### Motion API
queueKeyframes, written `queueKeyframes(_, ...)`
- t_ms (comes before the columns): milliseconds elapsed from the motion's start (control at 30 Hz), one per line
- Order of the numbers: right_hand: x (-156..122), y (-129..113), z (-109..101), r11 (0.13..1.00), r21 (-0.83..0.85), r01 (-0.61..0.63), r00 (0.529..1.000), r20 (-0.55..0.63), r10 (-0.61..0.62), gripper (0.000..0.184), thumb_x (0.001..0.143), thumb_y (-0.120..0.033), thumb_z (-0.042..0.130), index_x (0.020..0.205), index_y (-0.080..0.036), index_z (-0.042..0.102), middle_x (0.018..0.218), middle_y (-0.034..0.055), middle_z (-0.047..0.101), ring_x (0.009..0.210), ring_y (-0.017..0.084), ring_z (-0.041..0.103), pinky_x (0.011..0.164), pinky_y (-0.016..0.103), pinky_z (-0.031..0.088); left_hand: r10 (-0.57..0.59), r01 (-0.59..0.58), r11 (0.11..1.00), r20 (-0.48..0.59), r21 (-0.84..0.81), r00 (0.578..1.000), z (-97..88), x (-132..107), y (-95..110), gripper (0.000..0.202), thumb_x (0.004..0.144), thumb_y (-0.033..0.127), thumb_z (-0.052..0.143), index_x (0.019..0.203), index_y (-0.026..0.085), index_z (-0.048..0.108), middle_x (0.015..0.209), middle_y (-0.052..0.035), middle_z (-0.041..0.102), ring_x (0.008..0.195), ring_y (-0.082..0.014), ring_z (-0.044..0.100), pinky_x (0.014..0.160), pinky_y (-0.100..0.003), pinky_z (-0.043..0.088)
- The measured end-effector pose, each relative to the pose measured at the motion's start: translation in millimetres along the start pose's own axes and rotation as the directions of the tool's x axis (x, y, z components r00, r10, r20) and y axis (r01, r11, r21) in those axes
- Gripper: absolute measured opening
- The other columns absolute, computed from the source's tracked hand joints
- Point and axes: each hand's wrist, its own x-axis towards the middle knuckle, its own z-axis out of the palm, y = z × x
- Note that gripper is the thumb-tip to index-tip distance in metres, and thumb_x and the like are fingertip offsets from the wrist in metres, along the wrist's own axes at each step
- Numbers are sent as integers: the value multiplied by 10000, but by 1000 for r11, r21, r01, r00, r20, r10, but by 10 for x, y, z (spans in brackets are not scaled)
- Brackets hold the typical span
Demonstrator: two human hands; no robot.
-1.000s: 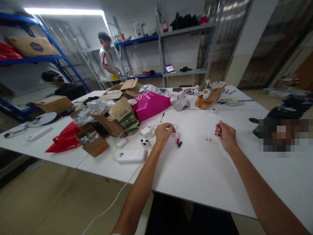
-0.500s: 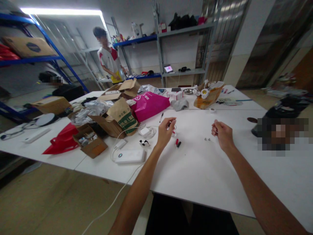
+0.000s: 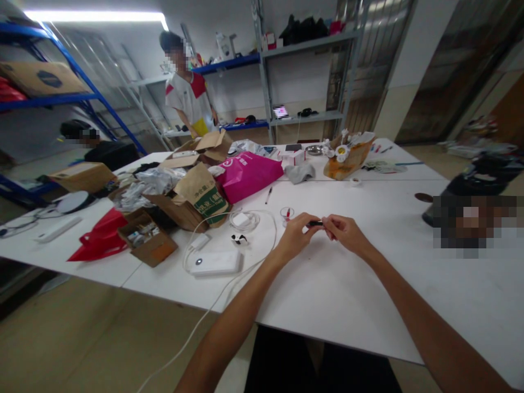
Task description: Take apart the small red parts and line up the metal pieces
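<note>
My left hand is closed, with thumb and fingers pinching a small black cylinder just above the white table. My right hand meets it from the right; its fingertips are pinched at the cylinder's right end, and what they hold is hidden. Just beyond my left hand stands a small clear cup with a small red piece showing at it. To the left lie a black-and-white item, a white power bank and a coiled white cable.
A magenta bag, a brown paper bag, a small open box and a red bag crowd the left. A pen lies ahead. A black bag is at right. Another person stands behind the table.
My hands were apart and have come together, the right moving left, the left slightly right and down. The black cylinder, lying on the table before, is now between my fingers.
</note>
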Motion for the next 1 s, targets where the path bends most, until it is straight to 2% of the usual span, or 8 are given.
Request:
queueKeyframes(167,10,-2,-1,1000,4,-28,998,-50,28,651,961,-795,584,686,-204,594,593,-5,533,569,89,441,574,251,352,-35,31,997,44,77,998,-38,-4,-13,170,1048,318,693,1119,216,809,1000,-70,808,855,-174,727,849,-309,573)
queueKeyframes(367,-15,-30,18,999,-34,10,994,-104,-13,618,987,-743,592,685,-204,605,624,3,563,594,94,461,596,256,369,-95,80,988,115,129,989,-51,-10,4,270,1098,378,590,1074,223,810,834,-43,751,737,-155,682,760,-262,527)
queueKeyframes(467,-6,1,31,998,-39,40,991,-124,-45,561,992,-706,619,737,-207,637,670,7,605,628,101,510,633,259,414,-124,114,990,129,81,984,-78,8,53,326,1101,411,574,1001,202,803,772,-27,721,679,-136,642,726,-245,497)
queueKeyframes(567,14,26,43,993,61,103,986,-137,-94,445,942,-659,726,889,-219,691,797,20,684,735,127,604,710,274,487,-215,215,976,147,15,965,-109,32,113,451,1109,459,533,860,169,773,657,-6,664,603,-120,578,669,-235,452)
queueKeyframes(633,23,23,44,988,109,111,986,-133,-97,409,930,-627,759,946,-222,707,829,24,704,739,129,610,700,280,496,-262,271,962,155,-38,953,-119,44,139,493,1108,476,514,821,157,756,622,0,649,573,-113,544,642,-233,429)
queueKeyframes(733,23,-5,35,986,147,78,991,-117,-61,387,925,-600,775,979,-221,720,846,34,727,718,126,619,655,280,492,-303,321,940,152,-118,941,-105,50,144,508,1101,506,503,837,149,752,641,-8,674,570,-110,546,632,-233,425)
queueKeyframes(833,19,-23,26,979,187,77,994,-91,-61,387,915,-576,792,1057,-224,714,919,46,745,791,145,669,665,285,519,-338,361,915,146,-181,930,-71,45,121,522,1086,556,511,862,145,742,644,-15,671,577,-119,571,623,-236,438)
queueKeyframes(1000,27,19,27,976,200,83,996,-53,-74,378,917,-553,795,1085,-229,697,931,33,724,813,142,668,671,285,537,-337,355,914,117,-197,934,-49,41,73,497,1048,593,582,956,147,779,725,-39,728,632,-136,631,643,-247,478)
